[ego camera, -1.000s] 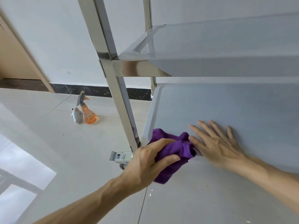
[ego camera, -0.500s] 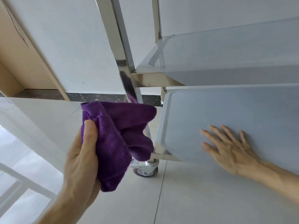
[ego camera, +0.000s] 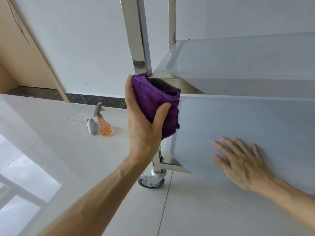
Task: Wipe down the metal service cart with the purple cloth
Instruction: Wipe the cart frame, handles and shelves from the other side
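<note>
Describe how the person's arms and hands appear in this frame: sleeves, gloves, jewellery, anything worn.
Both forearms are bare as far as the frame shows; no sleeve edge is visible. The left hand and right hand wear no gloves. No watch, bracelet or ring shows on either wrist or on the visible fingers. No markings or bandages are visible.

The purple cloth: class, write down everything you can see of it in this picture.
The purple cloth is a deep violet, soft, fuzzy fabric, like microfibre, with a stitched hem along its top edge. It is folded round the cart's shiny metal corner post, just below where the middle shelf joins it, hiding that stretch of post. The left hand grips it, thumb across its front, fingers behind. Its lower edge hangs loose near the bottom shelf. The right hand does not touch it.
</note>
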{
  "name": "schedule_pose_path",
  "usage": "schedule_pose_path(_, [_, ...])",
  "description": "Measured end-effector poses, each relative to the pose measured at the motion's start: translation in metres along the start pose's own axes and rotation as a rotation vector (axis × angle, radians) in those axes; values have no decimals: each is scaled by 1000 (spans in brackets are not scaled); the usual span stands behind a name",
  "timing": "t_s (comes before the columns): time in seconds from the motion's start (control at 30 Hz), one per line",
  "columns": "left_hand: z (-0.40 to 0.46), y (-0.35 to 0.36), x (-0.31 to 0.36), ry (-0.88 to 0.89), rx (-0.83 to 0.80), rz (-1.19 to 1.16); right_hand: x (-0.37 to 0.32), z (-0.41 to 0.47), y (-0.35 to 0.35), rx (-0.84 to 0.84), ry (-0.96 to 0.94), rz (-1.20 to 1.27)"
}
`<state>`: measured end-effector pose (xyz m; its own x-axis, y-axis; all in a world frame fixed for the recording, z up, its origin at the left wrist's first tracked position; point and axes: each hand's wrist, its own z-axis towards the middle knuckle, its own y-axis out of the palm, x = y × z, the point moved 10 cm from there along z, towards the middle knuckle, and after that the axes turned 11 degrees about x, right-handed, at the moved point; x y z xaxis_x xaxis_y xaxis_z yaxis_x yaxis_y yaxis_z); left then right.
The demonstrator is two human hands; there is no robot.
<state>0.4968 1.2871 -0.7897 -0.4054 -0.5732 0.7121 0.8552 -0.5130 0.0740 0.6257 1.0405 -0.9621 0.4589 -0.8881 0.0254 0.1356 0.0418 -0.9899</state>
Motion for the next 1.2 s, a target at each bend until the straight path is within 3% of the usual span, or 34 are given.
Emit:
schedule_pose_path(0.07, [-14,-3,-18,-44,-9,32,1,0,0,6,-3,-20])
schedule_pose_path(0.2, [-66,-9,-72,-309,-118,132,2,0,3,-8,-1,-2])
schedule_pose_path(0.37, [-87,-5,-89,-450,-220,5,2,0,1,9,-5,28])
schedule_pose_path(0.57, [-7,-2,-7,-88,16,1,3,1,2,19,5,36])
schedule_pose_path(0.63, [3,-2,1,-52,65,17,3,2,2,19,9,43])
schedule_pose_path(0.73, [-18,-4,-21,-104,14,82,3,2,3,15,8,55])
schedule_pose_path(0.83, [-64,-8,-67,-298,-155,144,3,1,3,12,3,61])
schedule_pose_path(0.97, [-104,-6,-99,-495,-339,34,2,0,2,0,-2,64])
schedule_pose_path(1.2, [-94,-27,-75,-367,-357,258,3,1,4,-42,-12,104])
